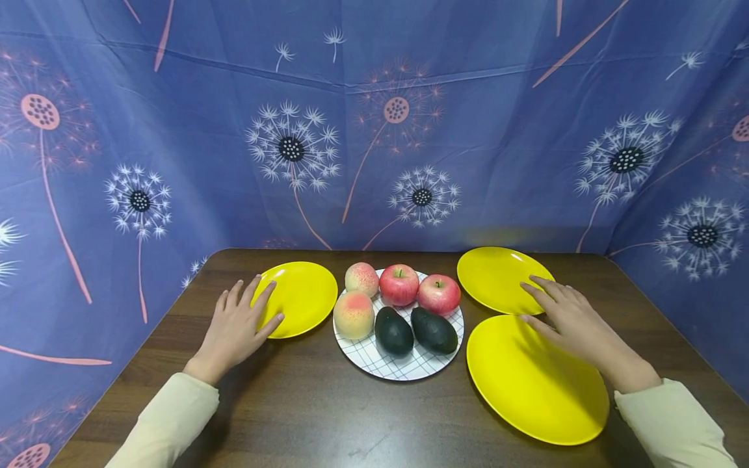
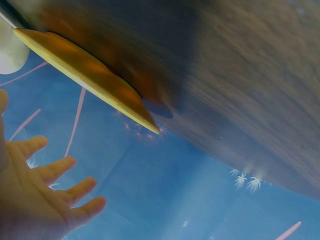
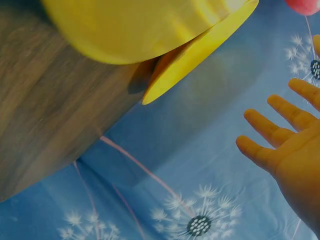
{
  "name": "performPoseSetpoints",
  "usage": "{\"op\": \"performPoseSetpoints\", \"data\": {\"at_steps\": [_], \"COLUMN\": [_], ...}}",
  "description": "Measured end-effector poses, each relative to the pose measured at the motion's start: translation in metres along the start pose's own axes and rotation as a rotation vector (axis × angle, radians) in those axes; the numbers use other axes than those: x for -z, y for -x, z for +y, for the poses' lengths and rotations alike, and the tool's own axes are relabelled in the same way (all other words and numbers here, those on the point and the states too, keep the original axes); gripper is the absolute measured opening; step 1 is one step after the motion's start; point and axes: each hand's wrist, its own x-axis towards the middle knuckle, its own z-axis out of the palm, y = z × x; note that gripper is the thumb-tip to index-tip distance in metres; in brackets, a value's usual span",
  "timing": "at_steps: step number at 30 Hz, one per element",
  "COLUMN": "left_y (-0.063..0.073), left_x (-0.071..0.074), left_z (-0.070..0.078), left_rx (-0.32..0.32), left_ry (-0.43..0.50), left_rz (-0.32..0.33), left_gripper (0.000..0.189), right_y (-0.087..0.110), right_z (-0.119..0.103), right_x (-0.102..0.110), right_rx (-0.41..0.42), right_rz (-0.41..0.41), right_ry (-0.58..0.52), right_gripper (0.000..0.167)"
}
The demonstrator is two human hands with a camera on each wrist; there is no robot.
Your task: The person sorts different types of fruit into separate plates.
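My left hand (image 1: pixel 235 333) hovers with spread fingers at the left edge of a small yellow plate (image 1: pixel 304 299). On the other side, my right hand (image 1: pixel 570 325) is held over two yellow plates, a rear one (image 1: pixel 491 279) and a larger front one (image 1: pixel 526 383), fingers spread. Both wrist views show the palms empty and apart from the plates. Between the hands stands a white checked plate (image 1: pixel 394 369). It carries two peaches (image 1: pixel 354 315), two red apples (image 1: pixel 399 285) and two dark green avocados (image 1: pixel 394 331).
The brown wooden table (image 1: pixel 328 416) holds all the plates. Behind it and along the sides hangs a blue cloth (image 1: pixel 363 149) printed with dandelions. The two right-hand yellow plates lie close together.
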Motion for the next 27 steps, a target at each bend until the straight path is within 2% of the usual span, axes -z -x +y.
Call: {"op": "performPoseSetpoints", "data": {"at_steps": [6,10,27], "left_y": [-0.004,-0.007,-0.018], "left_x": [-0.001,-0.002,-0.003], "left_z": [0.008,0.013,0.038], "left_rx": [-0.033,-0.05,-0.111], "left_ry": [-0.013,-0.027,0.0], "left_rz": [0.032,0.03,0.036], "left_gripper": [0.066,0.066,0.063], "right_y": [-0.009,-0.015,-0.032], "right_z": [-0.011,-0.017,-0.033], "right_x": [-0.003,-0.006,-0.019], "right_rx": [-0.002,0.004,0.068], "right_rz": [-0.062,-0.096,-0.133], "right_ry": [0.008,0.03,0.036], "right_gripper": [0.056,0.056,0.051]}}
